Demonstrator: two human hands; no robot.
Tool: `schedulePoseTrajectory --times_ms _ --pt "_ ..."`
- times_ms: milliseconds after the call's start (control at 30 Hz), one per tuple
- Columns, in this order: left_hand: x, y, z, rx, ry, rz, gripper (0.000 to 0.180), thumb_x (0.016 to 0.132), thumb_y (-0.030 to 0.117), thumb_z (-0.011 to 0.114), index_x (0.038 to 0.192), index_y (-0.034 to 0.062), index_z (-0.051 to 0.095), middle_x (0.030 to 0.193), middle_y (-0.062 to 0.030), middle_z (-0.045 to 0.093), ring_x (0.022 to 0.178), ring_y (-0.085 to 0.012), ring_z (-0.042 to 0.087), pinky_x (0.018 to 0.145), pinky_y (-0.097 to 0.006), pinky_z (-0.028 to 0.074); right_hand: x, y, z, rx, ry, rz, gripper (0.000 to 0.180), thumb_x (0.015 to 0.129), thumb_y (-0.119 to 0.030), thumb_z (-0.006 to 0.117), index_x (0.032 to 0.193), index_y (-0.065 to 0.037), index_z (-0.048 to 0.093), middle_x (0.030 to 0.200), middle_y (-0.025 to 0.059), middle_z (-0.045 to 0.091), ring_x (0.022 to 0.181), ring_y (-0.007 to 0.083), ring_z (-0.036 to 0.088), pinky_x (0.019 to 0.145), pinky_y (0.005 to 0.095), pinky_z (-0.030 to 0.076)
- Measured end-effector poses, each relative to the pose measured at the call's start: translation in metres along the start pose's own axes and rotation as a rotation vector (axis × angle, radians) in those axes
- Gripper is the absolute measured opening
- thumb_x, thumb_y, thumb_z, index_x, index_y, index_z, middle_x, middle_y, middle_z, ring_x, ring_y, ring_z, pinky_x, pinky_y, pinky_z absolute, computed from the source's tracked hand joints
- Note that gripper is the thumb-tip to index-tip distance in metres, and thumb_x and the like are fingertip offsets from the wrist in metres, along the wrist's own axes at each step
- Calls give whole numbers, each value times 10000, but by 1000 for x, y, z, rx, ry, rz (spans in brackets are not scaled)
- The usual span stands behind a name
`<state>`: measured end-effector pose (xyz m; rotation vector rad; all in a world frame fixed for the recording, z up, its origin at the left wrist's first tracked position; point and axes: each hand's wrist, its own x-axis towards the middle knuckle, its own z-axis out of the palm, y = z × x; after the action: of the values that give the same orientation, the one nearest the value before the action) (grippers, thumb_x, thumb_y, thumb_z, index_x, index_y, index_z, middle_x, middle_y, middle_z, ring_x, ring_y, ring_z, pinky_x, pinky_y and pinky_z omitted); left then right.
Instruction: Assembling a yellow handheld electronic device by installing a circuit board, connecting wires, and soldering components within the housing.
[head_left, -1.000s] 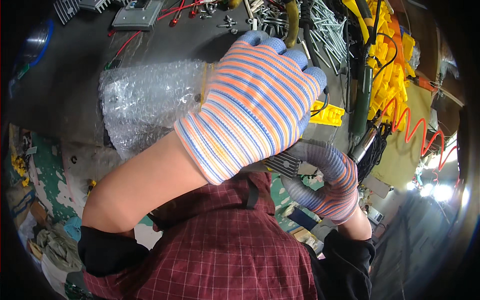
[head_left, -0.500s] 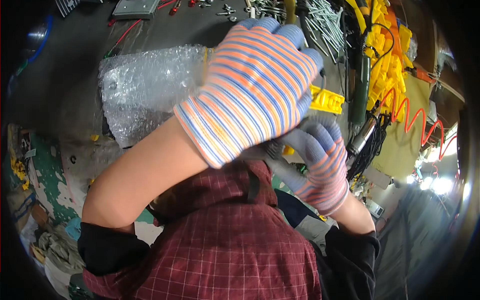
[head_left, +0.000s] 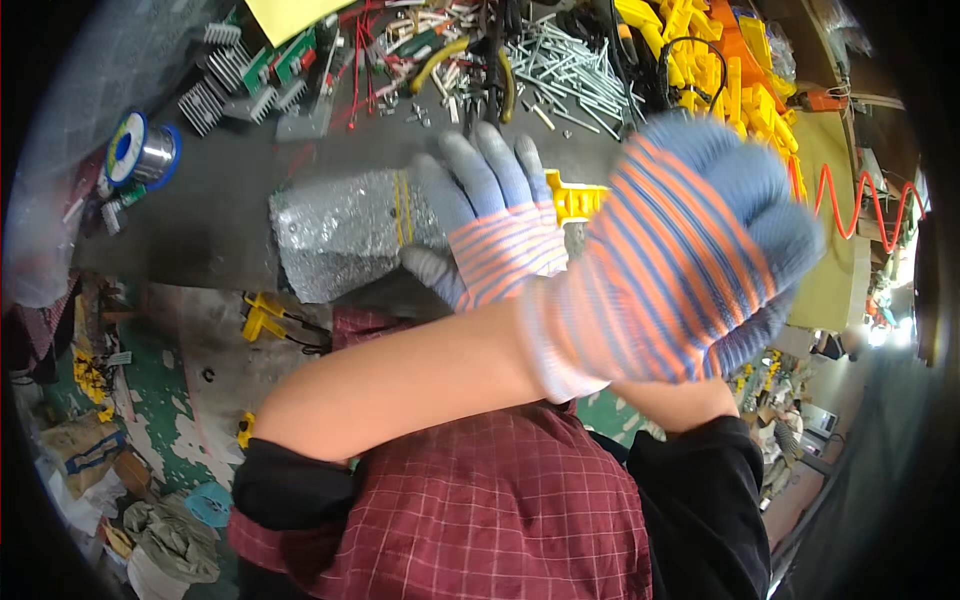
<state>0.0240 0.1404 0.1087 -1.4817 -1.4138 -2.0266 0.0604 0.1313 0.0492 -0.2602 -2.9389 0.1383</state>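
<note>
My arms cross, the left forearm passing over the right. My left hand (head_left: 700,250), in an orange-and-blue striped glove, is at the right with its fingers curled; what they hold, if anything, is hidden behind the glove. My right hand (head_left: 495,215), in a matching glove with grey fingertips, lies with fingers spread at the right end of a bubble-wrapped package (head_left: 335,230). Yellow bands (head_left: 402,205) circle that package near the right hand's thumb. Just right of the fingers lies a yellow plastic part (head_left: 577,202), partly covered by the left hand.
Along the back lie a pile of long screws (head_left: 575,70), yellow-handled pliers (head_left: 440,65), red wires (head_left: 362,60) and finned metal heat sinks (head_left: 228,65). A solder spool (head_left: 142,152) stands at left. Yellow plastic parts (head_left: 690,40) and a red coiled hose (head_left: 850,205) are at right.
My left hand has moved right, away from above the package, and its fingers are curled. My right hand has come up and left to the package, fingers spread. The view has shifted.
</note>
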Motion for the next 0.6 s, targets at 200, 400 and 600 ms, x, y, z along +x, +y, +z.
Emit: schedulePoseTrajectory --times_ms 200,400,600 --pt "-43 -3 53 29 -478 16 181 780 271 591 832 104 641 865 -84 581 864 -281 572 763 -440 469 0 17 15 151 21 -59 792 771 -595 636 1343 -62 510 1319 184 520 1268 415 454 1083 580 329" --pt "-49 -3 60 -45 -760 -16 183 810 281 539 802 127 638 833 -71 580 842 -267 574 768 -411 453 -5 20 20 284 62 -70 820 717 -556 672 1364 -78 509 1313 192 535 1233 377 491 1103 567 326" --pt "-48 -24 63 33 -883 -116 154 789 278 589 848 145 637 867 -67 592 874 -274 585 788 -425 456 0 21 32 264 103 -25 630 761 -458 541 1274 -98 598 1224 163 595 1137 354 565 1036 538 421"
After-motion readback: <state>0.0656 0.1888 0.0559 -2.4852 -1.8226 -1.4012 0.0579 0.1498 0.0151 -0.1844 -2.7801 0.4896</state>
